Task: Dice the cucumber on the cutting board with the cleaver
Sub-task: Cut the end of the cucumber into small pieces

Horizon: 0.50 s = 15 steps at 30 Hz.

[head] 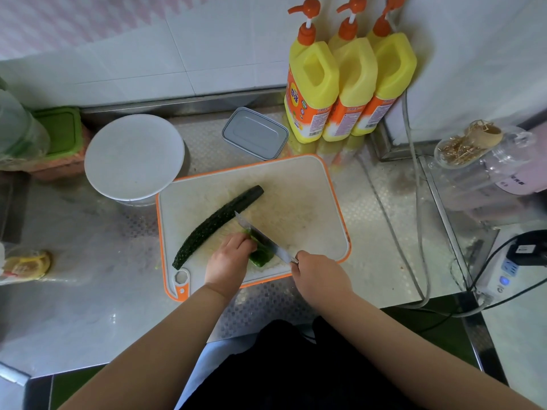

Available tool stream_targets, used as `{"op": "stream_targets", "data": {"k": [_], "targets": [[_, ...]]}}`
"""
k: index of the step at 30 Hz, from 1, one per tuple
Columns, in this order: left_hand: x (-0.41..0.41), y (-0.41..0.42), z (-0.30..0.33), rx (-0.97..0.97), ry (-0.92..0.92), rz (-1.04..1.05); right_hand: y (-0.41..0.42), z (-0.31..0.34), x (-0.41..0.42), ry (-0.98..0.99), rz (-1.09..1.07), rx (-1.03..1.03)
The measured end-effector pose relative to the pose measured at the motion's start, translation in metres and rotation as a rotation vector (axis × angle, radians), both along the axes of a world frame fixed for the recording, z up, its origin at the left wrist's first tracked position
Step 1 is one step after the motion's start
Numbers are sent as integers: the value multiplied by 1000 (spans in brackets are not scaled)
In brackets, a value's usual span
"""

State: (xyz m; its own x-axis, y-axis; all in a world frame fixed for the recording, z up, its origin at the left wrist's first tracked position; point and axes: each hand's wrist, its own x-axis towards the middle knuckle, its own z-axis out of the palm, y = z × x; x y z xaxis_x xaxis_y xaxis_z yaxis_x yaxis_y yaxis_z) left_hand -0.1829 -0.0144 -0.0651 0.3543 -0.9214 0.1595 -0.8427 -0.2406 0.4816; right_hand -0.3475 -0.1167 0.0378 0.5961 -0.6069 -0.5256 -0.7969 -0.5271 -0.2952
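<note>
A steel counter [88, 291] carries the orange-rimmed cutting board [310, 184]. On it a long cucumber half [217, 221] lies diagonally at the left. Nearer, the left hand [229, 261] pins a smaller cucumber piece [260, 255] under curled fingers, while the right hand [318, 275] grips the cleaver [262, 238], blade beside the knuckles. Keeping fingertips tucked and advancing evenly should give uniform cuts.

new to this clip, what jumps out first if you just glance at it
Three yellow dish soap bottles with orange pumps stand at the back right. Centre stage, on the orange-rimmed cutting board, the right hand works a cleaver through a cucumber piece that the left hand steadies, beside a long dark cucumber half.
</note>
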Motion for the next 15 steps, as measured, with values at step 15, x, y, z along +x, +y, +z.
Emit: {"op": "stream_targets", "data": {"k": [15], "targets": [[-1,1,1,-19,-10,-22,2,-21,22,36,-31,47]]}}
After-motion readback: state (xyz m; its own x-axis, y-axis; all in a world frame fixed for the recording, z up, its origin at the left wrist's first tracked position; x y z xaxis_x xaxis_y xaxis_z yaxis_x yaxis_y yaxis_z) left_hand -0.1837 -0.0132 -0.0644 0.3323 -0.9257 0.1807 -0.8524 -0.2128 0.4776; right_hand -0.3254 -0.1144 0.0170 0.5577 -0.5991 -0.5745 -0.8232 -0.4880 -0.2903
